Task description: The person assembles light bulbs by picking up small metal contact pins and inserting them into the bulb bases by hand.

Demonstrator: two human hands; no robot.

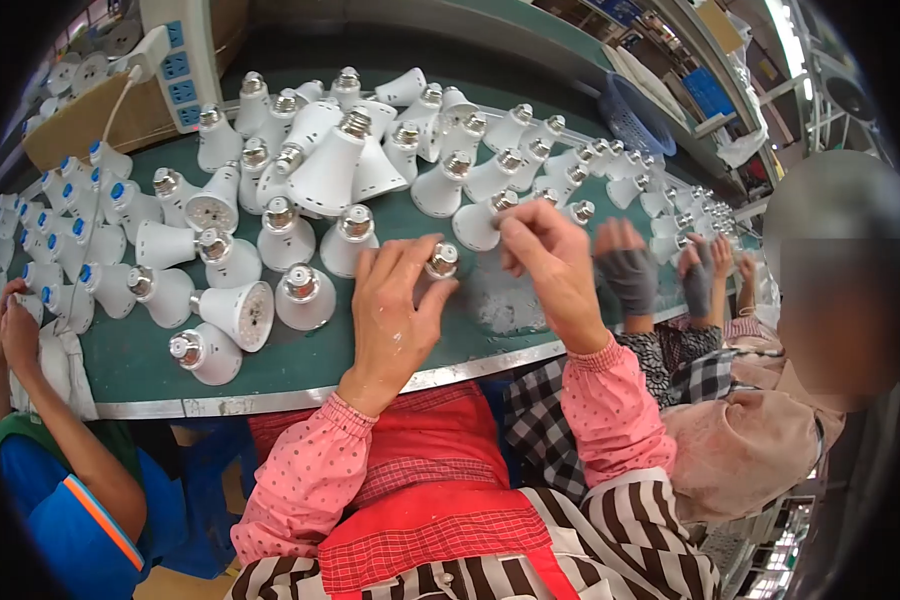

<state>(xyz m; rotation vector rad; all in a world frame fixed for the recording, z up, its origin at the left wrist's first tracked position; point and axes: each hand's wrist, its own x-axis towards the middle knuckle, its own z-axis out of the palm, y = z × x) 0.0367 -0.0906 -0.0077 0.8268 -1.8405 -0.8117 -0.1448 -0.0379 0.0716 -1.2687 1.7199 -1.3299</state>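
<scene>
My left hand point(395, 305) is curled around a white LED bulb point(442, 261) standing on the green table point(370, 365), its silver screw cap up between thumb and fingers. To the right, my right hand point(555, 265) is raised with thumb and fingertips pinched together; whatever they hold is too small to make out. Just behind those fingertips stands another bulb point(477, 227). Several more bulbs sit close to my left hand, among them one upright bulb point(305, 297) and one tipped bulb point(245, 315) showing its open face.
Bulbs with blue caps point(108, 290) crowd the left side, near a co-worker's hands point(18, 330). On the right, another person's grey-gloved hand point(625, 270) is close to mine. A power strip point(177, 75) and a blue basket point(635, 115) stand behind. A metal edge point(240, 405) borders the table.
</scene>
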